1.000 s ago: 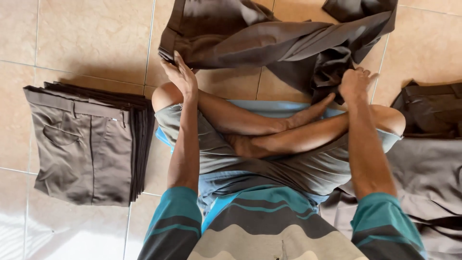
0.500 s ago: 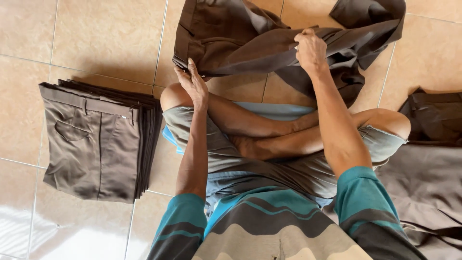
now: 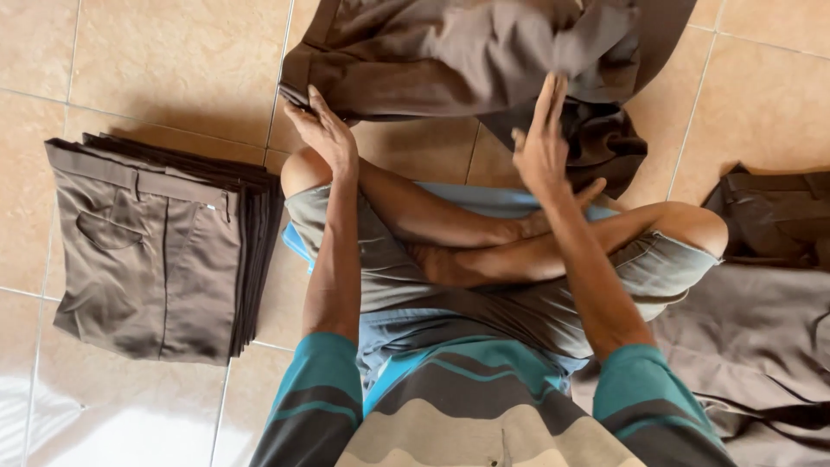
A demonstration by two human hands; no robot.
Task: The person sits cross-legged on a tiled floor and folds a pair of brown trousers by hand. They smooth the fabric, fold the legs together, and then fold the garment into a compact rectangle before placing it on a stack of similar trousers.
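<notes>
I sit cross-legged on a tiled floor. A pair of brown trousers (image 3: 450, 52) lies rumpled on the tiles in front of my knees. My left hand (image 3: 327, 134) grips the near left corner of its waistband, above my left knee. My right hand (image 3: 543, 147) is flat with fingers apart, at the crumpled darker fabric on the garment's near right side. Whether the palm touches the cloth I cannot tell.
A neat stack of folded brown trousers (image 3: 147, 251) sits on the tiles to my left. Loose brown garments (image 3: 761, 320) lie heaped at my right, with a darker pair (image 3: 769, 216) behind them. A blue cloth (image 3: 298, 246) shows under my legs.
My right hand went from beside my right knee up onto the trousers, then came back toward me with its fingers apart. My left hand stayed on the waistband corner.
</notes>
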